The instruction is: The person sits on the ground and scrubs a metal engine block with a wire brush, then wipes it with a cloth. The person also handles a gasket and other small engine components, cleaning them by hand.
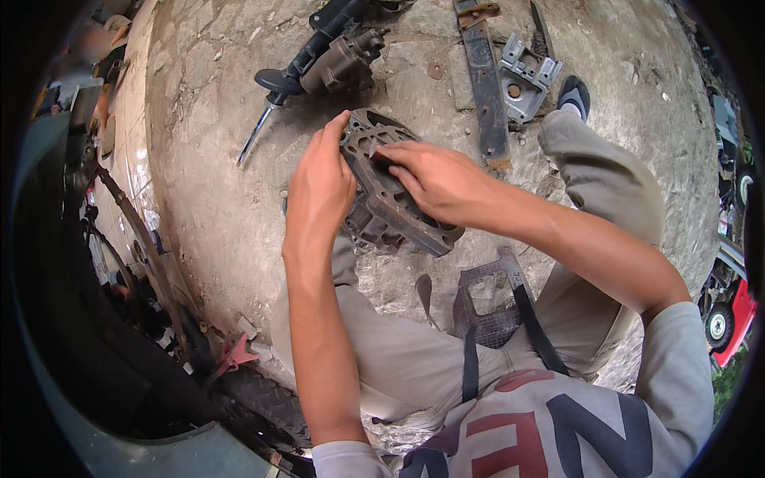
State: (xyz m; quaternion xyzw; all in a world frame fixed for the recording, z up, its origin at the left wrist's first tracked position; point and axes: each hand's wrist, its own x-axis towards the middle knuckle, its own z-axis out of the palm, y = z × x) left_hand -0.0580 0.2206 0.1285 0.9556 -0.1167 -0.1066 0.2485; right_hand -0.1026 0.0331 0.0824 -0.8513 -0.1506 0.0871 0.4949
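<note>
A dirty cast-metal machine housing [389, 193], dark grey with a wide flange, holes and an open hollow, is tilted in front of me above the ground. My left hand [321, 179] is closed along its left edge, with the fingers together and pointing up toward its far end. Over the hollow, my right hand [442, 182] has its fingers bent and pressed together at the housing's inner ribs. A small dark piece may be at those fingertips, but I cannot make it out. The right palm covers part of the flange.
Beyond the housing lie a black shock absorber [339, 24] with a shiny rod and a brown cast part [344, 65]. To the right are a rusty flat bar [484, 88] and a silver bracket [522, 89]. A mesh-like plate [486, 299] lies between my legs. A vehicle body [159, 446] borders the left.
</note>
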